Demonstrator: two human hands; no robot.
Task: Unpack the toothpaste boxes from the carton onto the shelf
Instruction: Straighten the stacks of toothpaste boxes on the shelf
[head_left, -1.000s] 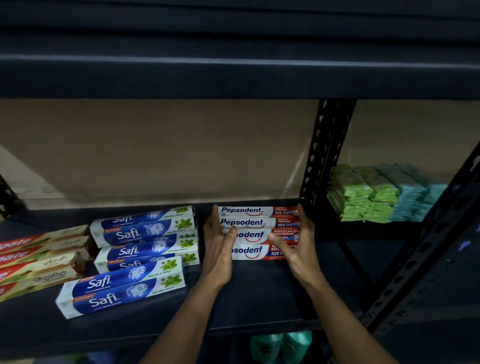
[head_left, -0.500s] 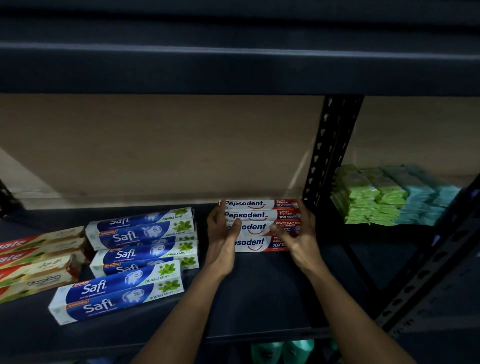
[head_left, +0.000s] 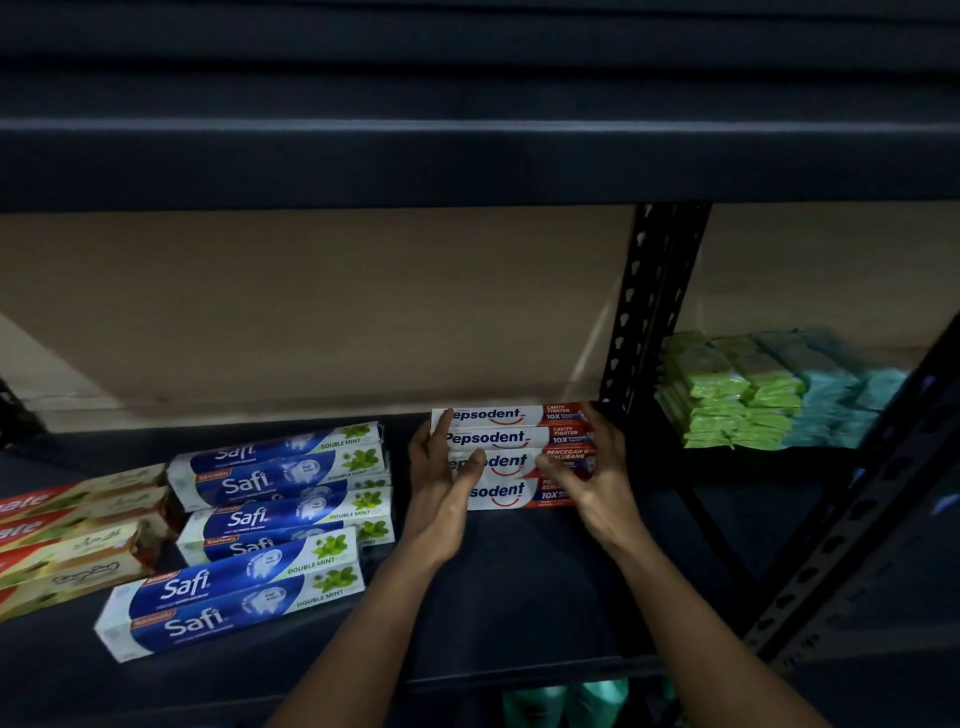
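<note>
**Pepsodent stack squared between two hands**

At the far left of the shelf (head_left: 519, 597) lie red boxes (head_left: 67, 525), flat and slanted. Beside them the Safi boxes (head_left: 280, 499) sit in layered pairs with their printed faces up, probably so the brand reads from the aisle.

Right of these, with a gap between, the left hand (head_left: 441, 483) stands against the left ends of the Pepsodent boxes (head_left: 511, 447). Its fingers are straight and pressed along those ends, and the thumb lies across the face of the third box. Four boxes lie side by side in a tight row, deep on the shelf near the back panel.

The right hand (head_left: 597, 478) meets the opposite ends with its fingers curled round them and the thumb on top. The row is squeezed from both sides, likely to line up the ends before letting go.

Just beyond stands the upright post (head_left: 654, 312), so the row fills the bay's right corner. Past it are green packs (head_left: 727, 395) and teal packs (head_left: 841, 395). The carton is out of view.
</note>
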